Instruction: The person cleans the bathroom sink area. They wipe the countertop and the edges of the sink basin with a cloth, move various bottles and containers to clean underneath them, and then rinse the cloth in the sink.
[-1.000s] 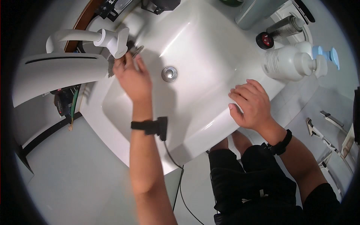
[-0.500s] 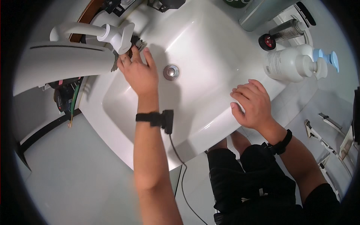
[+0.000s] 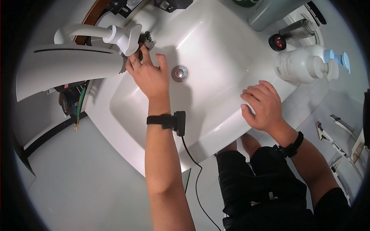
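Note:
My left hand reaches over the sink basin to the white faucet. Its fingers press a dark grey, rough-textured cloth against the faucet's base. Part of the cloth shows on either side of the faucet, and the fingertips are partly hidden behind the handle. The thumb stands out to the side. My right hand lies over the sink's front right rim, fingers loosely bent and apart, holding nothing. The white sink has a round metal drain to the right of my left hand.
White pump bottles, a grey spray can, a small black round container and a tall grey cylinder stand along the right ledge. A large white curved object juts in at left. A black cable trails from my left wristband.
The whole view has shifted slightly. My left hand has moved a little to the right against the faucet, its thumb now more bent. My right hand stays on the rim.

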{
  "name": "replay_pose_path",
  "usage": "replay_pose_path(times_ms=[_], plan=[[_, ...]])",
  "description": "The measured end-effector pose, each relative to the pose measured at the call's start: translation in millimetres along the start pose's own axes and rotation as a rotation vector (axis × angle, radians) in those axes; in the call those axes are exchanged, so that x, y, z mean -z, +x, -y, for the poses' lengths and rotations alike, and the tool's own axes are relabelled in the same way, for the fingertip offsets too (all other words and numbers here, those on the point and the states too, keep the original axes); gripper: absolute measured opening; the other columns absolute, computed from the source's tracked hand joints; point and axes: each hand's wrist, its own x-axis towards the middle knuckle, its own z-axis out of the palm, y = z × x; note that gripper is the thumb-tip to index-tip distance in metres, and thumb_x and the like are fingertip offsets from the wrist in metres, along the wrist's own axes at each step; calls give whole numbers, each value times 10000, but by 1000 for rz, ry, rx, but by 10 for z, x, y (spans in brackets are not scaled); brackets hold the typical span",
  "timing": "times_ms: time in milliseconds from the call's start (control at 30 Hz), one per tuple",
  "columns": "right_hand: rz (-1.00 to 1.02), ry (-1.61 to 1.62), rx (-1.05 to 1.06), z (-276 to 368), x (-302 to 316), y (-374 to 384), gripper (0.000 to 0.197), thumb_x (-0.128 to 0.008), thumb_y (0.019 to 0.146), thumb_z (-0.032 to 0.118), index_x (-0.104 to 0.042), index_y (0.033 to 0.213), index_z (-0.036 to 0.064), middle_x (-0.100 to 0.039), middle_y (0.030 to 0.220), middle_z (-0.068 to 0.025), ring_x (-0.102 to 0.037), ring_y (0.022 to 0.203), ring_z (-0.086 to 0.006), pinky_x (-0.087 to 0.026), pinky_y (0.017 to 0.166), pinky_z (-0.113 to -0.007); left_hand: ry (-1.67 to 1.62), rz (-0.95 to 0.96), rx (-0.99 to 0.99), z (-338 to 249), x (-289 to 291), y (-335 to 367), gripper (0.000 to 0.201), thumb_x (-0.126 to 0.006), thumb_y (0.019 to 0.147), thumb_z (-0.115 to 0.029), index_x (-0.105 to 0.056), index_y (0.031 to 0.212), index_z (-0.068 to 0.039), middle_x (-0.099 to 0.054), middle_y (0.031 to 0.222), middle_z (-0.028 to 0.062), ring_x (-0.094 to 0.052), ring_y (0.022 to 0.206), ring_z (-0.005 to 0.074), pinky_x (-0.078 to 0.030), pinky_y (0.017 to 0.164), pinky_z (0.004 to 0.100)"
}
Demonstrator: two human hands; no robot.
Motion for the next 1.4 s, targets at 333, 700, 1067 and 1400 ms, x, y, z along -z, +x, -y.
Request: replay_pose_path(times_ms=[333, 700, 1067, 1400], plan=[[-11, -16, -3, -3, 14, 12, 215, -734, 822, 226, -776, 950, 58, -746, 973, -73, -706, 979, -271, -504, 1069, -487, 57, 132, 141, 781, 275, -206, 523, -710, 968, -322, -721, 1413, -48, -663, 1384, 237, -509, 1365, 432, -392, 1193, 509], [-9, -36, 11, -12, 7, 8, 219, -723, 818, 211, -776, 968, 60, -750, 985, -74, -706, 979, -271, -507, 1059, -490, 29, 135, 137, 915, 325, -248, 496, -703, 968, -308, -736, 1382, -36, -660, 1378, 232, -537, 1347, 435, -431, 1168, 492], [7, -42, 52, -6, 15, 23, 217, -712, 824, 197, -762, 970, 45, -746, 995, -85, -707, 995, -294, -505, 1046, -504, -64, 120, 111, 199, 137, 22, 393, -678, 1022, -320, -778, 1310, -72, -718, 1292, 196, -584, 1319, 402, -439, 1173, 474], [-5, -40, 34, 27, 29, 22, 209, -716, 818, 191, -760, 967, 51, -741, 991, -75, -704, 981, -277, -505, 1049, -496, 109, 180, 215, 1457, 592, -399, 478, -553, 1105, -385, -747, 1360, -30, -725, 1342, 212, -598, 1324, 394, -435, 1171, 476]])
